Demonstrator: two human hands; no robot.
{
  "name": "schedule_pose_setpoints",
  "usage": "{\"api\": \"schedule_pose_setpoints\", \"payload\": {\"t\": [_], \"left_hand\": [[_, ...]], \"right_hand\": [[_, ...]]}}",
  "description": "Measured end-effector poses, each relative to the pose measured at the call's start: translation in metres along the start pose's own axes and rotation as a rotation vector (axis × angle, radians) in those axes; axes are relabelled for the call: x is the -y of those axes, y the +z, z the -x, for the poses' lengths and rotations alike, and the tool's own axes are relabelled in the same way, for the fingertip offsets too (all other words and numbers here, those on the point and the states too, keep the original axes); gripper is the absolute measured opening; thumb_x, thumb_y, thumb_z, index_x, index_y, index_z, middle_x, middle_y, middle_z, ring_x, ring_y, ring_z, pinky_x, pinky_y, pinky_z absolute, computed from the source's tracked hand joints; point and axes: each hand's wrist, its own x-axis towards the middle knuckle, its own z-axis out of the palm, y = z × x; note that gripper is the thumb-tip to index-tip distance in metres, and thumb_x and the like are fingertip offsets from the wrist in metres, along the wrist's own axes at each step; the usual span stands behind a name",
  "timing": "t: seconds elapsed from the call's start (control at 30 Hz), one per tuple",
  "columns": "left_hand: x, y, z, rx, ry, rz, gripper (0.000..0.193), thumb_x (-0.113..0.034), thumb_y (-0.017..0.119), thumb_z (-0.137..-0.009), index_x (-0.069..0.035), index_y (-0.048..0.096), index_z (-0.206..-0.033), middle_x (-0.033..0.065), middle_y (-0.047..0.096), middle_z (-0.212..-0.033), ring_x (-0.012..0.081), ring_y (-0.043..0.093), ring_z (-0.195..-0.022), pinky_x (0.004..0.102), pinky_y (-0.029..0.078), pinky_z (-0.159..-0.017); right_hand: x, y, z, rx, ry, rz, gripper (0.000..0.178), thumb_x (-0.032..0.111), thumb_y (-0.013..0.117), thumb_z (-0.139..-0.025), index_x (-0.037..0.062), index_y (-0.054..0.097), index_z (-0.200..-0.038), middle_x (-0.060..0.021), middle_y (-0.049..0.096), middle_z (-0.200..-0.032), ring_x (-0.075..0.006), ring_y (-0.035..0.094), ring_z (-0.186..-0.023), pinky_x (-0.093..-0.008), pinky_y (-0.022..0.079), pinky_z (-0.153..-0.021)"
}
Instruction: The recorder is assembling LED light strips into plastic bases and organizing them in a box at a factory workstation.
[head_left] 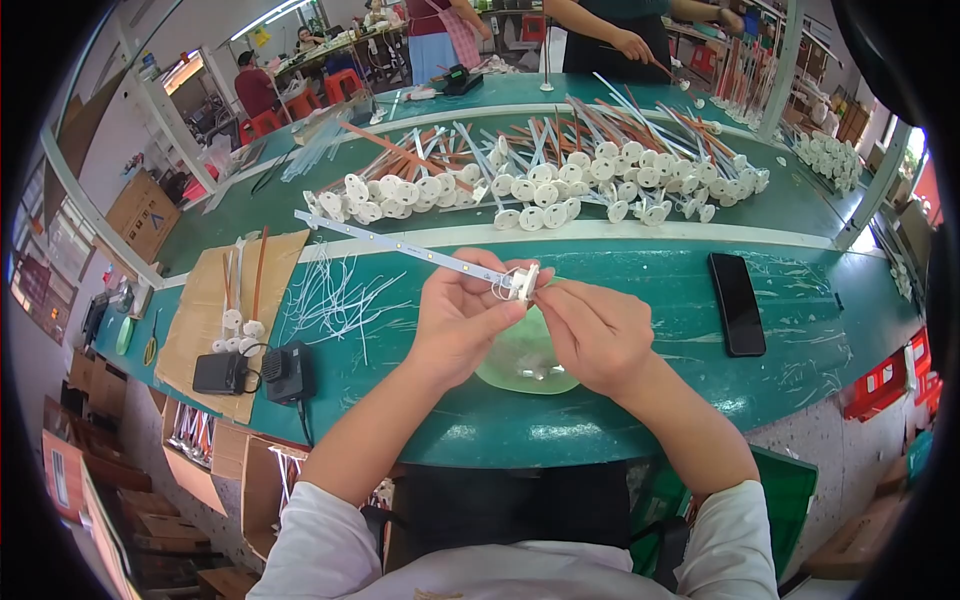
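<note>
Over the middle of the green table, my left hand (455,325) is closed round the base end of a thin LED strip (400,247). The strip slopes up to the left, with small yellowish chips along it. At its right end sits a round white cap (524,283) with thin white wires looped beside it. My right hand (603,335) is pinched shut at the cap's right side; what its fingertips hold, if anything, is hidden. Below both hands lies a pale green dish (520,384), partly covered by them, with small shiny pieces inside.
Many white-capped strips (560,185) pile up across the table's back half. Loose white wires (340,300), cardboard (200,290) and a black adapter (289,372) lie left. A black phone (737,305) lies right. Across the table a person (610,40) stands working.
</note>
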Motion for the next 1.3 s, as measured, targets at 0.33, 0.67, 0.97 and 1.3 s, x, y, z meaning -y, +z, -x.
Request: {"api": "schedule_pose_setpoints", "payload": {"t": [0.33,0.67,0.97,1.3], "left_hand": [[0.001,0.011,0.001,-0.096,0.146,-0.446,0.043,0.015,0.073,-0.075,0.001,0.050,-0.109,0.0241,0.060,-0.122,0.0224,0.063,-0.110,0.0372,0.054,-0.097],[-0.006,0.003,0.000,-0.125,-0.084,-0.117,0.038,0.012,0.068,-0.081,-0.002,0.050,-0.112,0.0191,0.063,-0.117,0.0270,0.064,-0.110,0.0383,0.054,-0.097],[-0.006,-0.007,0.001,0.003,-0.190,0.134,0.039,0.000,0.071,-0.084,-0.006,0.049,-0.116,0.0140,0.061,-0.121,0.0218,0.061,-0.112,0.0346,0.055,-0.094],[-0.001,-0.002,0.003,0.019,-0.116,0.111,0.043,-0.004,0.073,-0.084,-0.006,0.047,-0.118,0.0174,0.060,-0.125,0.0362,0.055,-0.125,0.0453,0.050,-0.104]], "right_hand": [[0.010,-0.001,0.007,0.220,-0.015,0.226,0.017,0.003,0.066,-0.063,0.0006,0.056,-0.077,-0.0083,0.056,-0.073,-0.0179,0.060,-0.059,-0.0293,0.048,-0.046],[0.002,0.001,-0.001,0.080,0.040,-0.149,0.019,-0.006,0.072,-0.073,-0.0017,0.067,-0.091,-0.0133,0.070,-0.089,-0.0261,0.066,-0.064,-0.0315,0.052,-0.054],[-0.003,0.000,-0.006,-0.011,0.086,-0.249,0.015,-0.004,0.075,-0.073,0.0009,0.070,-0.086,-0.0120,0.072,-0.081,-0.0244,0.071,-0.069,-0.0291,0.057,-0.059],[0.001,0.000,0.001,-0.058,0.049,-0.182,0.017,-0.006,0.076,-0.072,-0.0005,0.070,-0.087,-0.0124,0.071,-0.081,-0.0250,0.072,-0.071,-0.0288,0.057,-0.060]]}}
